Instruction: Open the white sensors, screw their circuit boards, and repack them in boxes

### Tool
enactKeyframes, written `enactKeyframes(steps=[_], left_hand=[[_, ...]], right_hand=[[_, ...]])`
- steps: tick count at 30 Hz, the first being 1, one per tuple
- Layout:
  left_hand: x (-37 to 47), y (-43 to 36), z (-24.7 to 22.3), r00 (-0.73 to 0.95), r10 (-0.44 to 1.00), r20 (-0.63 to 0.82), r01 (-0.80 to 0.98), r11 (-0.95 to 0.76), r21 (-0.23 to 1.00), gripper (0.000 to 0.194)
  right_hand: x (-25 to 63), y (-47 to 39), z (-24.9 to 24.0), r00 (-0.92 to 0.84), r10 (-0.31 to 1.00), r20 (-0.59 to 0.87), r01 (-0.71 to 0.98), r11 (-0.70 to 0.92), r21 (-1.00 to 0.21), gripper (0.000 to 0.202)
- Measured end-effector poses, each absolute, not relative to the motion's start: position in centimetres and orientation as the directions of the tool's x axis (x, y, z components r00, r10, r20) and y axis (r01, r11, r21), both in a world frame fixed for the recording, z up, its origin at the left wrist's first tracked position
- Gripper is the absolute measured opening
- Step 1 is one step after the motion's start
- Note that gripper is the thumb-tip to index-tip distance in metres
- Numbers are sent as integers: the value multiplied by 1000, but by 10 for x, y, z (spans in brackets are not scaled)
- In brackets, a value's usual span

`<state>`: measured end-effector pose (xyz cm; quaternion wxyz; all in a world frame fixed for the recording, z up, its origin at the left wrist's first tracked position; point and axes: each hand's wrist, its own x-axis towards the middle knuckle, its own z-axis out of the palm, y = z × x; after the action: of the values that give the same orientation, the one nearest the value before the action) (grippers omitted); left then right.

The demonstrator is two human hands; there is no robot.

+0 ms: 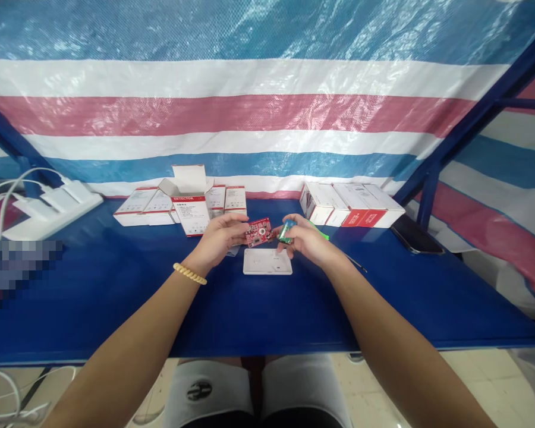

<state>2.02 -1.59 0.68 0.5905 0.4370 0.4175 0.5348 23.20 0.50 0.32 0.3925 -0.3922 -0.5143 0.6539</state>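
My left hand point(225, 238), with a beaded bracelet at the wrist, pinches a red circuit board point(259, 232) by its left edge. Close to the board's right edge, my right hand point(305, 238) has its thumb and fingers closed around a small green-and-blue piece point(286, 230), perhaps another circuit board; its exact kind is unclear. A flat white plastic housing part point(267, 263) lies on the table below both hands. Something bright green point(320, 230) shows behind my right hand, and a thin metal shaft point(356, 263) sticks out beyond the wrist.
An open detector box point(191, 215) stands behind my left hand among several closed boxes point(136, 206). More white-and-red boxes point(356, 205) are at the back right, beside a dark phone point(417, 235). A power strip point(56, 215) with plugs sits at the left on the blue table point(267, 321).
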Motion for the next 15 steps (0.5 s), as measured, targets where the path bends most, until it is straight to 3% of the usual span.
enactKeyframes(steps=[7, 11, 13, 15], left_hand=[[23, -18, 3, 156, 987, 27, -242, 11, 970, 41], [22, -20, 5, 210, 967, 144, -207, -100, 973, 52], [17, -21, 7, 158, 969, 191, -10, -192, 981, 59], [11, -23, 10, 171, 954, 245, 318, -289, 903, 66]], right_hand=[[231, -1, 3, -448, 893, -42, 83, -5, -997, 41], [234, 0, 9, -387, 921, -43, 31, -33, -999, 37], [237, 4, 11, -323, 946, -28, -69, -53, -996, 37], [241, 8, 12, -250, 968, -17, -163, -60, -985, 39]])
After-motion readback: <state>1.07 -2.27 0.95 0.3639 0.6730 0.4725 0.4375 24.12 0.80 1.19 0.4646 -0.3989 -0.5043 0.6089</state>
